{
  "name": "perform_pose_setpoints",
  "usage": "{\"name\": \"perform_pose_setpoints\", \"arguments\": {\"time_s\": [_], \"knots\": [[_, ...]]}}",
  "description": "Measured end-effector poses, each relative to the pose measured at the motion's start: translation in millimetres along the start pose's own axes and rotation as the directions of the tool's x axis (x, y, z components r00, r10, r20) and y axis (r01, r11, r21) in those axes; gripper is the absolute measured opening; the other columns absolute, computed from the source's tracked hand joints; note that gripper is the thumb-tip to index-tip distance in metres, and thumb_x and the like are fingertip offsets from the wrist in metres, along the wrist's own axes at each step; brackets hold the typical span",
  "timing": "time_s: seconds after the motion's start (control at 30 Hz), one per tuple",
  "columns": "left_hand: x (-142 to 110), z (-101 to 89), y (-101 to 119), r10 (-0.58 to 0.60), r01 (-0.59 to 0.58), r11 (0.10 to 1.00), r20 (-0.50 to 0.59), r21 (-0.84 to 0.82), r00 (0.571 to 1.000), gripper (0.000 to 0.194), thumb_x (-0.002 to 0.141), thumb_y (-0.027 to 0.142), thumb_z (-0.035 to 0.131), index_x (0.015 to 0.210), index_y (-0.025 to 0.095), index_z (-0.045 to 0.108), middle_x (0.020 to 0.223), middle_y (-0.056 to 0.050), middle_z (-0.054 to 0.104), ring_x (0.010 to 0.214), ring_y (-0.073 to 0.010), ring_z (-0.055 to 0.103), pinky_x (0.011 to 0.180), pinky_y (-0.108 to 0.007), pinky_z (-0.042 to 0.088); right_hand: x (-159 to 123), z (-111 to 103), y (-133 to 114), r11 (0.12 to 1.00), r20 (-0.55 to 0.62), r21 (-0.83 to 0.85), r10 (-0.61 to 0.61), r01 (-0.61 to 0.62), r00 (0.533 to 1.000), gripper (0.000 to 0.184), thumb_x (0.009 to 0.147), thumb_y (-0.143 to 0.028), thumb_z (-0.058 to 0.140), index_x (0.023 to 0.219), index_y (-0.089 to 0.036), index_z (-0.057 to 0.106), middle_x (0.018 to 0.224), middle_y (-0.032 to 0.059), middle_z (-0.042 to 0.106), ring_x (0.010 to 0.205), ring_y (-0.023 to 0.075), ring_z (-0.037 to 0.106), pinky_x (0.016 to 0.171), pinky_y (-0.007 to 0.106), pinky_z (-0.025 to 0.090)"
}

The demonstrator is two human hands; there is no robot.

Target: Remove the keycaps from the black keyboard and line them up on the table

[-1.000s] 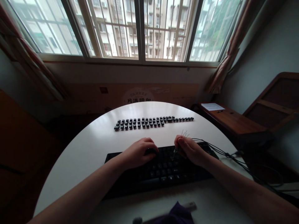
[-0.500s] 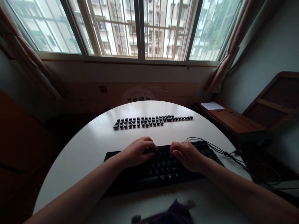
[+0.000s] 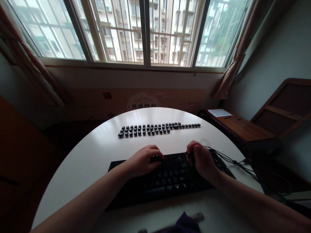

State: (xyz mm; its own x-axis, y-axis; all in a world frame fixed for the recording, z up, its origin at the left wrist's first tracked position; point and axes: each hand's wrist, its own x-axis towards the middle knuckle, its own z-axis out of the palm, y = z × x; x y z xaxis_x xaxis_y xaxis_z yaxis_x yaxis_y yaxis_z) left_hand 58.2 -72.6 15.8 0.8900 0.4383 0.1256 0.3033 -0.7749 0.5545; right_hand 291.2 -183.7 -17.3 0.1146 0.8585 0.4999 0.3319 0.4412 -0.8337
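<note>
A black keyboard [image 3: 167,179] lies on the white round table in front of me. My left hand [image 3: 148,158] is over its upper middle, fingers bent toward the thumb around something dark that I cannot make out. Above the keyboard's right part, my right hand [image 3: 199,157] is raised in a closed grip. Thin wire loops of what looks like a keycap puller [image 3: 204,141] stick out behind that fist; its handle is hidden. Beyond the hands, several loose black keycaps [image 3: 147,127] stand in rows.
A black cable [image 3: 228,158] trails off the table [image 3: 80,168] at the right. Near the front edge lie a purple cloth [image 3: 186,224] and a brush [image 3: 143,230], partly cut off. To the right, a wooden chair [image 3: 245,131] bears a white paper [image 3: 220,113].
My right hand has lifted off the keys and turned upright, moving slightly right, with the wire loops now pointing away. The left hand stays in place. The view has tilted slightly up.
</note>
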Motion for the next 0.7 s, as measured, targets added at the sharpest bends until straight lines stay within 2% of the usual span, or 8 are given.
{"name": "perform_pose_setpoints", "arguments": {"time_s": [0.07,0.1,0.23,0.37,0.47,0.6,0.7], "knots": [[0,0.1,0,-0.006,0.006,1.000,0.007,0.004,1.000,0.020,0.080,0.017,0.064,0.098,0.023,0.070,0.103,-0.005,0.062,0.097,-0.0213,0.060,0.089,-0.035,0.048,1,1,3,0.996,-0.127,0.091,0.034,-0.023,0.991,0.041,0.101,-0.052,0.028,0.080,-0.022,0.047,0.049,-0.0064,0.044,0.038,0.0097,0.040,0.039,0.020,0.031],[0,0.2,0,-0.003,0.003,1.000,0.006,0.008,1.000,0.020,0.081,0.017,0.064,0.099,0.023,0.070,0.103,-0.006,0.063,0.097,-0.0214,0.060,0.089,-0.035,0.048,1,1,3,0.995,-0.131,0.101,0.024,-0.011,0.991,0.039,0.101,-0.052,0.029,0.082,-0.022,0.047,0.049,-0.0066,0.044,0.038,0.0096,0.041,0.039,0.020,0.031],[0,-0.1,2,0.003,-0.003,0.999,-0.006,0.041,1.000,0.017,0.085,0.023,0.061,0.100,0.023,0.069,0.103,-0.006,0.064,0.098,-0.0218,0.060,0.088,-0.034,0.048,0,-1,0,0.989,0.075,-0.017,-0.144,0.146,0.987,0.029,0.100,-0.044,0.039,0.088,-0.021,0.052,0.058,-0.0033,0.054,0.045,0.0102,0.049,0.044,0.021,0.037],[-1,-1.6,8,-0.024,0.028,0.997,-0.047,0.075,0.999,0.022,0.091,0.032,0.055,0.105,0.021,0.068,0.104,-0.007,0.066,0.097,-0.0222,0.061,0.086,-0.034,0.048,0,-3,-12,0.937,0.287,-0.129,-0.277,0.324,0.917,0.010,0.097,-0.028,0.047,0.097,-0.021,0.053,0.075,0.0012,0.061,0.057,0.0114,0.055,0.054,0.023,0.043],[-2,-2.2,10,0.015,-0.010,0.999,-0.089,0.052,0.996,0.027,0.092,0.037,0.053,0.108,0.020,0.066,0.103,-0.008,0.066,0.095,-0.0212,0.062,0.085,-0.033,0.048,0,1,-19,0.900,0.372,-0.152,-0.331,0.408,0.867,0.005,0.094,-0.021,0.051,0.099,-0.022,0.053,0.078,0.0014,0.060,0.061,0.0117,0.054,0.058,0.023,0.043],[-2,-2.2,12,0.071,-0.069,0.997,-0.113,0.017,0.991,0.025,0.093,0.038,0.052,0.099,0.018,0.067,0.094,-0.007,0.066,0.088,-0.0193,0.061,0.079,-0.030,0.048,-1,8,-26,0.836,0.466,-0.182,-0.391,0.518,0.794,0.008,0.092,-0.019,0.052,0.099,-0.022,0.051,0.082,0.0016,0.060,0.062,0.0110,0.051,0.058,0.023,0.041],[-1,-2.0,13,0.078,-0.078,0.997,-0.129,0.001,0.989,0.024,0.093,0.036,0.052,0.094,0.017,0.066,0.088,-0.006,0.065,0.082,-0.0176,0.060,0.075,-0.028,0.047,-1,11,-28,0.805,0.488,-0.221,-0.398,0.551,0.777,0.007,0.092,-0.020,0.051,0.099,-0.022,0.052,0.086,0.0028,0.061,0.063,0.0107,0.051,0.059,0.022,0.041]]}}
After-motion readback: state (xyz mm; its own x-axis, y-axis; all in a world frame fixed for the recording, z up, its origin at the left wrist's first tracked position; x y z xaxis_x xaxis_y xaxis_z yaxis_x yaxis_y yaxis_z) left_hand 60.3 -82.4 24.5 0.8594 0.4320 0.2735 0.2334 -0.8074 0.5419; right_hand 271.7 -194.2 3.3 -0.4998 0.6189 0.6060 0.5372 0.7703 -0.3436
